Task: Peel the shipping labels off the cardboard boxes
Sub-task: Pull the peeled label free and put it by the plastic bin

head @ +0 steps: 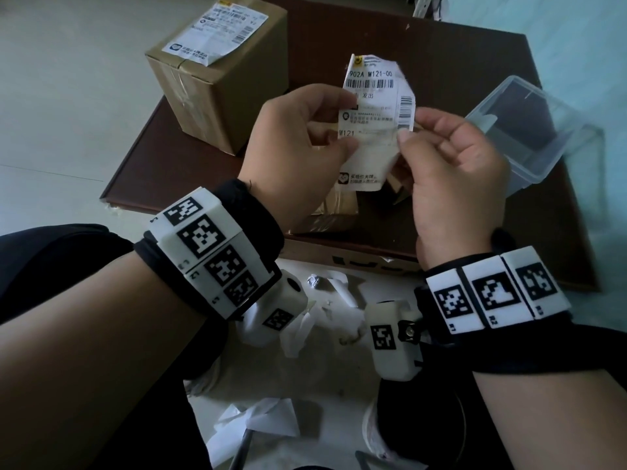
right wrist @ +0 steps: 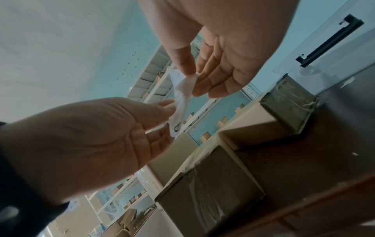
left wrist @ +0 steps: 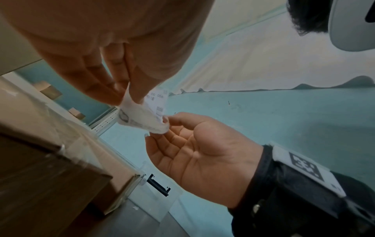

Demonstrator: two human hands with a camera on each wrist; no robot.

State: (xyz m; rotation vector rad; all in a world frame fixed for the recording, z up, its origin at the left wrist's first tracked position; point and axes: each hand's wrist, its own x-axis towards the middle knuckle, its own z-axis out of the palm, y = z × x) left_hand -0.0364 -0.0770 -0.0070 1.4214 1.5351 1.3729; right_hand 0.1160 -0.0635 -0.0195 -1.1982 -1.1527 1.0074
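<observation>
Black cuffs [head: 261,212], white wristbands [head: 495,293] with black square markers, white wrist cameras [head: 390,340]

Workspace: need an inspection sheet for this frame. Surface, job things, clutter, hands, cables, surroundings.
Surface: dark brown board lying on a pale floor.
Job's things: peeled label held in the air, clear of any box; cardboard box at the far left with its own label still stuck on top; a second box partly hidden under the hands.
Clutter: torn paper scraps near the person; clear plastic tub on the right, empty.
Grippers: left hand and right hand each pinch an edge of the peeled label.
Cables: nothing seen.
Surroundings: teal wall, shelving with boxes.
</observation>
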